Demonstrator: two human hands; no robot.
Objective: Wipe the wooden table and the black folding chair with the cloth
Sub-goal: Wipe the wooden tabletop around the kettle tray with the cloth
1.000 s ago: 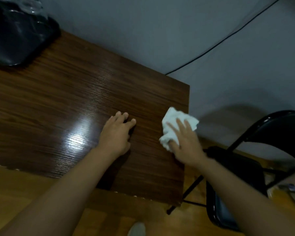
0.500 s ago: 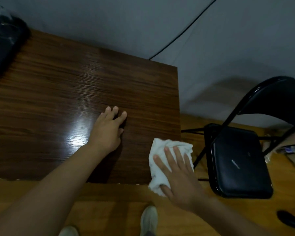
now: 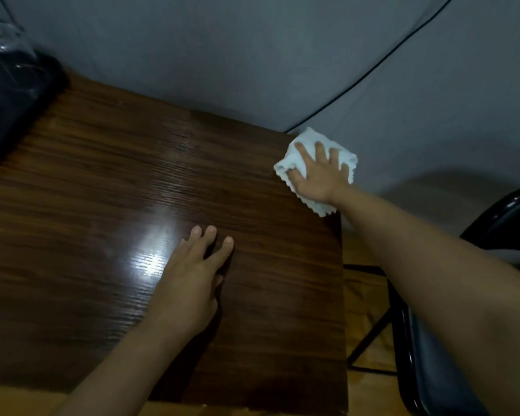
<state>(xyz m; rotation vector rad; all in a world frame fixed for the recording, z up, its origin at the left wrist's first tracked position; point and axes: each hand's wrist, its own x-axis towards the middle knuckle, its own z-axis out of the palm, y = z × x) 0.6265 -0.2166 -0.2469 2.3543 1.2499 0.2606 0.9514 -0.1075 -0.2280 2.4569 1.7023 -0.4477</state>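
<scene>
The dark wooden table (image 3: 102,190) fills the left and middle of the view. A white cloth (image 3: 294,159) lies on its far right corner, partly hanging past the edge. My right hand (image 3: 318,172) presses flat on the cloth with fingers spread. My left hand (image 3: 192,274) rests flat on the tabletop near the middle, fingers straight. The black folding chair (image 3: 427,370) stands to the right of the table, mostly hidden behind my right forearm.
A black tray (image 3: 15,94) with clear plastic on it sits at the table's far left corner. A grey wall runs behind the table with a thin black cable (image 3: 373,67) along it. Wooden floor (image 3: 364,310) shows between table and chair.
My right hand has slid the cloth from the table's near right edge up to the far right corner. My left hand stays flat on the tabletop.
</scene>
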